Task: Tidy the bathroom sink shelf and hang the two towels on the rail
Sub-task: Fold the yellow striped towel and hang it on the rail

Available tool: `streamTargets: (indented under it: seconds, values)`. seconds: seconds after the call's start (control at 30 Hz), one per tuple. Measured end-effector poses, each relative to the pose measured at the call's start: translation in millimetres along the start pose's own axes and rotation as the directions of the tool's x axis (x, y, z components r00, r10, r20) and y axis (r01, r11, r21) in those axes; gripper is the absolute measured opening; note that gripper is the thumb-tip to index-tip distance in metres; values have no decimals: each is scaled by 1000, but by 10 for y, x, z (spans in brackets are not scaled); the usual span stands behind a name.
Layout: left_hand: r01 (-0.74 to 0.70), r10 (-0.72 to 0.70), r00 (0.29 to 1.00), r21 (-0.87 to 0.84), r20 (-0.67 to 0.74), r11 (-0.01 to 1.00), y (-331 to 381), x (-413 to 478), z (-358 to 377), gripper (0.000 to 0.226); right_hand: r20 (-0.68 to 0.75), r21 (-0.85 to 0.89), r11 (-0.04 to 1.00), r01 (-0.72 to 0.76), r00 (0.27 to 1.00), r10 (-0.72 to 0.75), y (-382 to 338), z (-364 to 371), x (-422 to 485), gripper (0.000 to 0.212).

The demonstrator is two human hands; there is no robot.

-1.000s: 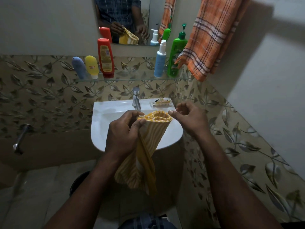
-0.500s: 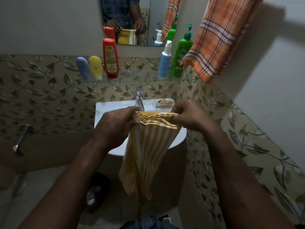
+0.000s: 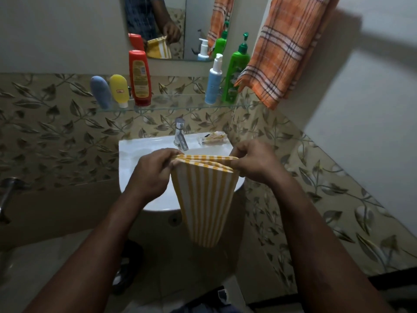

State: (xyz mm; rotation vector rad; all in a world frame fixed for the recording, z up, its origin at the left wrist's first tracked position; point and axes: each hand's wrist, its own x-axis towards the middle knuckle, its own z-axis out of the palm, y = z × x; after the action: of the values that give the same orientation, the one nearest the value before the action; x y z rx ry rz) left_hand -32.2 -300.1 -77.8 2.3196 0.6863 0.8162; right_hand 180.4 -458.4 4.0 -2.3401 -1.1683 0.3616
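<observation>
A yellow and white striped towel (image 3: 204, 199) hangs folded in front of the white sink (image 3: 140, 154). My left hand (image 3: 153, 175) pinches its top left corner and my right hand (image 3: 252, 163) pinches its top right corner, stretching the top edge flat. An orange checked towel (image 3: 282, 50) hangs at the upper right; its rail is out of view. On the glass shelf (image 3: 176, 105) stand a blue tube (image 3: 100, 91), a yellow tube (image 3: 119, 90), a red bottle (image 3: 139, 77), a blue pump bottle (image 3: 213, 82) and a green pump bottle (image 3: 237, 68).
A chrome tap (image 3: 180, 134) rises at the back of the sink, with a wrapped soap (image 3: 212, 137) beside it. A mirror (image 3: 158, 26) hangs above the shelf. The leaf-patterned tiled wall runs close on the right. A metal fitting (image 3: 6, 193) juts from the left wall.
The bunched towel has been spread out. My hands moved apart along its top edge, and the towel now hangs flat and wider between them.
</observation>
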Motion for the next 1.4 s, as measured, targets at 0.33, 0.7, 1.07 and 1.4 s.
streamTargets:
  seconds: [0.33,0.7,1.07,1.4]
  values:
    - [95,-102,995,-533,17,841,376,52,22,25,60,507,860,-51,998,24,210,-230,-242,15]
    - [15,-108,991,-723,-83,691,1067,306,-4,22,145,929,370,1,919,-367,707,-160,-270,65]
    - [209,48,962,-837,270,506,917,276,-219,89,-23,980,193,37,997,-73,377,-6,-356,39]
    - [425,-212,905,-811,369,403,837,-95,362,65,46,968,249,-25,996,-78,421,-405,-228,51]
